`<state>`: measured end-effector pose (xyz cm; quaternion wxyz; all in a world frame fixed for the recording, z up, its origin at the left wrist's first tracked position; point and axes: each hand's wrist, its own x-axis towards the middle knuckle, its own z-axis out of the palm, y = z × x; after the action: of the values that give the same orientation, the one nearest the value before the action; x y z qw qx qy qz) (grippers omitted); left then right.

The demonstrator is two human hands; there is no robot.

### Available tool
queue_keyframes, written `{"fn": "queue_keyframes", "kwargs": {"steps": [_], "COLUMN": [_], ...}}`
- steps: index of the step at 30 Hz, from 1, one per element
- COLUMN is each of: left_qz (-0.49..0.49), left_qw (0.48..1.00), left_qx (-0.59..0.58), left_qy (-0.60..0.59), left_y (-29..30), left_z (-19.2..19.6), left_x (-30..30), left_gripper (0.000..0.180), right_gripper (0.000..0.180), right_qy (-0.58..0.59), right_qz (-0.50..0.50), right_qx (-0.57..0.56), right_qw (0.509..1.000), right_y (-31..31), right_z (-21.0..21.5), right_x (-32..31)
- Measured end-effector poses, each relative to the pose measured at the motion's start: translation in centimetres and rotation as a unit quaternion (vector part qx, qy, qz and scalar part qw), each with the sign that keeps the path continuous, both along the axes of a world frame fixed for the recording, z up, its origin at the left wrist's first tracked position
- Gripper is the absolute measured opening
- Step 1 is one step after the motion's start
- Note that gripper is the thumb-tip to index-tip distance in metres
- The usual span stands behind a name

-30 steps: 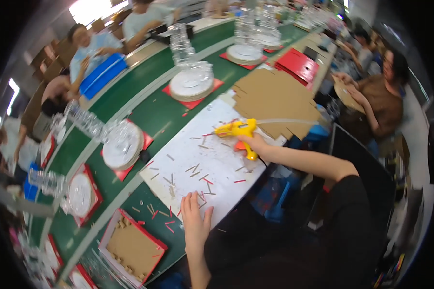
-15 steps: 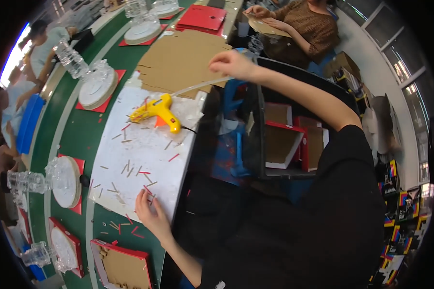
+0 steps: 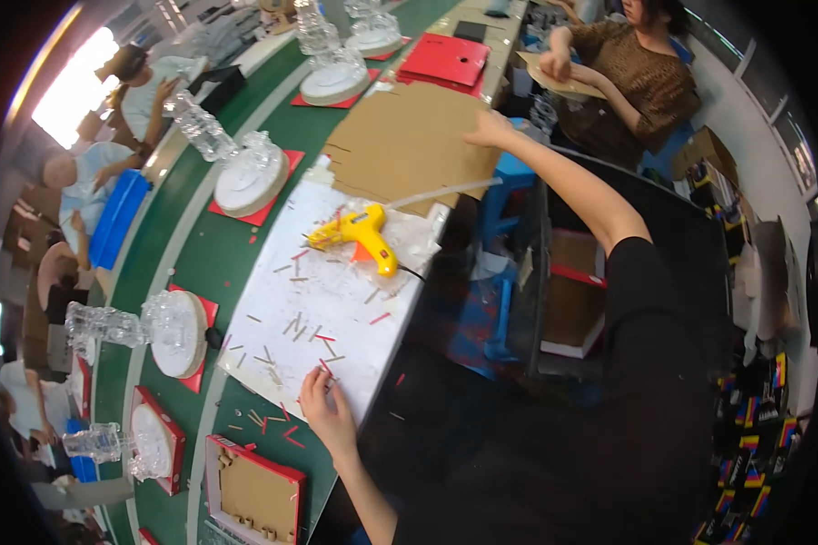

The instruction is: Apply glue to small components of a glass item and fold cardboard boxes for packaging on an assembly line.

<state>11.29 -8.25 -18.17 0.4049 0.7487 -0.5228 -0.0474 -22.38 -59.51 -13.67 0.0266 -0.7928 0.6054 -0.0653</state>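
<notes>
My left hand point(image 3: 329, 422) rests at the near edge of a white work sheet point(image 3: 268, 313), its thumb apart from the fingers. A small red strip point(image 3: 325, 366) lies by its fingertips. My right hand point(image 3: 489, 129) reaches to the far right corner of a brown cardboard sheet point(image 3: 404, 136). Its fingers are drawn together and point down at the cardboard; anything between them is hidden. Between the hands, a yellow glue gun point(image 3: 359, 233) lies on crumpled clear film. A long translucent stick point(image 3: 445, 192) crosses the cardboard's near edge.
Small brown and red strips point(image 3: 295, 324) litter the sheet. Clear figures on white round bases point(image 3: 250, 182) line the green conveyor point(image 3: 186, 259) at left. A red-edged box point(image 3: 254, 490) stands nearby. Right is a black bin point(image 3: 540, 336) with boxes. A co-worker point(image 3: 622, 86) handles cardboard beyond.
The whole view has shifted, so the table sits farther right. My right hand has come down to the cardboard's far right corner. My left hand stays beside the strips.
</notes>
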Motion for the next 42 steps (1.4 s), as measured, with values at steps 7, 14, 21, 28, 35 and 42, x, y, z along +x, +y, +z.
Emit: {"fn": "queue_keyframes", "kwargs": {"steps": [7, 14, 21, 28, 35, 42], "left_qz": [0.040, 0.032, 0.045, 0.077, 0.126, -0.021], "left_qw": [0.999, 0.999, 0.998, 0.994, 0.977, 0.830], "left_qx": [-0.022, -0.012, -0.039, -0.072, -0.158, -0.319], "left_qy": [0.025, 0.023, 0.018, -0.016, -0.065, 0.457], "left_y": [0.4, -0.4, -0.6, 0.6, 1.4, 1.1], "left_z": [-0.3, -0.5, -0.4, 0.5, 1.9, 7.5], "left_x": [0.3, 0.3, 0.2, 0.2, -0.5, -0.2], "left_gripper": [0.029, 0.027, 0.024, 0.027, 0.032, 0.089], "right_gripper": [0.080, 0.073, 0.043, 0.024, 0.034, 0.043], "right_qy": [-0.204, -0.169, -0.359, -0.706, -0.792, -0.760], "right_qz": [-0.199, -0.221, -0.214, -0.055, 0.143, 0.194], "right_qx": [0.261, 0.164, 0.185, 0.081, 0.025, 0.357], "right_qw": [0.922, 0.946, 0.889, 0.702, 0.593, 0.508], "right_y": [-0.9, -1.9, -3.6, -4.6, 1.7, 16.8], "right_z": [1.5, 2.6, 3.3, 8.7, 17.5, 15.7], "right_x": [-1.4, -2.2, -3.2, -0.9, 1.1, 9.1]}}
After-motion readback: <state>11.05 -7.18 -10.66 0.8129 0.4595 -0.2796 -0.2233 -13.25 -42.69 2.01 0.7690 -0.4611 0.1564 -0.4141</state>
